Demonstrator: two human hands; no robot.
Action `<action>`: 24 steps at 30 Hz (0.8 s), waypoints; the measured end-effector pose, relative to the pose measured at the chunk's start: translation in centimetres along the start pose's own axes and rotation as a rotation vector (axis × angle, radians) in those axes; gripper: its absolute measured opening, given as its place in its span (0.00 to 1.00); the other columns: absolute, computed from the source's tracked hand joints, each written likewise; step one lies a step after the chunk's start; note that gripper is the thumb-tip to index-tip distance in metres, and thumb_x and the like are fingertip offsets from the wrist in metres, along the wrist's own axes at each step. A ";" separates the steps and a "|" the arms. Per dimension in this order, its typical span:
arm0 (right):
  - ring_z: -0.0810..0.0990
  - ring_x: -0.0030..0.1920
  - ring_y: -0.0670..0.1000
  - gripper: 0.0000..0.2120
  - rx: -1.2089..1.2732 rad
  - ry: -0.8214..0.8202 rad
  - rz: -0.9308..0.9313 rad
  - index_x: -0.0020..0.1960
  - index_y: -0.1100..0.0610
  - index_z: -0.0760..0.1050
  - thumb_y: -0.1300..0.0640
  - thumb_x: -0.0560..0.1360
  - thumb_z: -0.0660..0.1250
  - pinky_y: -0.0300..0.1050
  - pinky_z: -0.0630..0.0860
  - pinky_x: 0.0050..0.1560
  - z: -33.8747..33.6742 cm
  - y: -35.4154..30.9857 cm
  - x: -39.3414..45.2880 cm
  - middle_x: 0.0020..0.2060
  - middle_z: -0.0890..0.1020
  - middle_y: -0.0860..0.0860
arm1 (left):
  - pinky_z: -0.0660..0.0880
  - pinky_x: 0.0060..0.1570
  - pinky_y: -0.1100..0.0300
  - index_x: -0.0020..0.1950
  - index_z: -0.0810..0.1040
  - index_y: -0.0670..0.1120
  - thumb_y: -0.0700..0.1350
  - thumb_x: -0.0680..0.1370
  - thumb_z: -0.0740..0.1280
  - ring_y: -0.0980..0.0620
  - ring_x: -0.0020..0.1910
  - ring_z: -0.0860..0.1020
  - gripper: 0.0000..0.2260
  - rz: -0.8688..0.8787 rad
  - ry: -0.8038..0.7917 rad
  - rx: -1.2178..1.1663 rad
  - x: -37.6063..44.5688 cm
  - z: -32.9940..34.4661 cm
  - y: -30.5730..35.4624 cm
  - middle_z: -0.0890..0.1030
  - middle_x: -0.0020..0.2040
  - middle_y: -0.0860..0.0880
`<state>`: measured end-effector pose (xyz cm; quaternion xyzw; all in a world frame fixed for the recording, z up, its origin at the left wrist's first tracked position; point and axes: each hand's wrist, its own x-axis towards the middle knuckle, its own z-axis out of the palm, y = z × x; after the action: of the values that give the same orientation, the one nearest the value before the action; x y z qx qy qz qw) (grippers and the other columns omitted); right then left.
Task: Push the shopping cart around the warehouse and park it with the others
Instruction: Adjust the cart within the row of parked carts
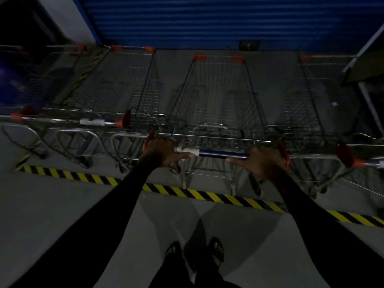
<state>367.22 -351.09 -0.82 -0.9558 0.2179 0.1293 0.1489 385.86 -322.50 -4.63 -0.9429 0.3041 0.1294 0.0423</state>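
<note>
A wire shopping cart (217, 96) with orange corner caps stands in front of me, its nose toward a blue roller shutter. My left hand (163, 151) grips the left end of its dark blue handle bar (220, 153), thumb lying along the bar. My right hand (262, 160) grips the right end the same way. The cart sits between a parked cart on the left (126, 84) and a parked cart on the right (313, 96), roughly in line with them. Its rear wheels stand just beyond a yellow-and-black floor stripe (187, 193).
The blue roller shutter (207, 19) closes off the space ahead. More carts (31, 84) stand at the far left. A dark shelf or table edge (365, 65) juts in at the upper right. Grey floor lies behind the stripe, where my sandalled feet (195, 252) stand.
</note>
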 end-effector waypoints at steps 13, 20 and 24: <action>0.68 0.26 0.44 0.36 -0.068 0.087 -0.027 0.25 0.50 0.65 0.16 0.62 0.58 0.41 0.60 0.28 -0.9 -2.2 3.8 0.22 0.69 0.46 | 0.48 0.81 0.37 0.29 0.68 0.55 0.85 0.70 0.52 0.52 0.47 0.84 0.33 0.072 0.196 -0.035 1.6 -2.0 -1.8 0.78 0.31 0.56; 0.78 0.27 0.44 0.34 0.057 0.087 -0.048 0.29 0.47 0.77 0.15 0.65 0.63 0.42 0.71 0.30 1.0 -3.2 6.6 0.22 0.75 0.45 | 0.70 0.71 0.40 0.27 0.68 0.52 0.87 0.69 0.44 0.51 0.38 0.82 0.40 0.122 0.242 -0.010 3.9 -1.3 -5.2 0.75 0.27 0.55; 0.80 0.30 0.45 0.46 -0.006 0.061 -0.022 0.41 0.45 0.84 0.08 0.59 0.49 0.43 0.75 0.31 0.6 -3.7 7.6 0.27 0.80 0.46 | 0.68 0.70 0.48 0.29 0.73 0.50 0.86 0.70 0.47 0.53 0.38 0.82 0.41 0.117 0.229 0.030 4.7 -1.5 -6.1 0.77 0.28 0.54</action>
<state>375.42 -350.54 -2.86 -0.9621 0.2115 0.0990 0.1409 393.40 -320.46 -4.43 -0.9313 0.3634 0.0188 0.0137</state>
